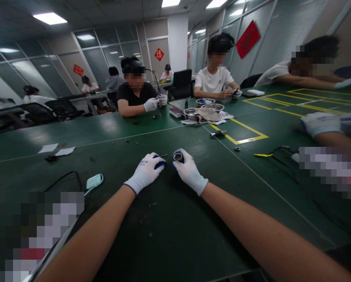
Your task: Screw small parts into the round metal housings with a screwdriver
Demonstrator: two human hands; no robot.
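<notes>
Both my hands wear white gloves with blue fingertips and rest on the green table (193,235). My right hand (188,171) is closed around a small dark round part with a metal ring (178,157), its opening facing up. My left hand (146,172) lies beside it with fingers curled, fingertips close to a few tiny dark pieces (163,156) on the table; I cannot make out whether it pinches anything. Several small washers (152,205) lie scattered between my forearms.
A white device with a cable (93,181) lies at the left. Metal bowls (206,107) and a rag sit beyond a yellow taped rectangle (242,131). A small tool (218,133) and a ring (237,149) lie nearby. Other people work across the table; a gloved hand (322,123) rests at the right.
</notes>
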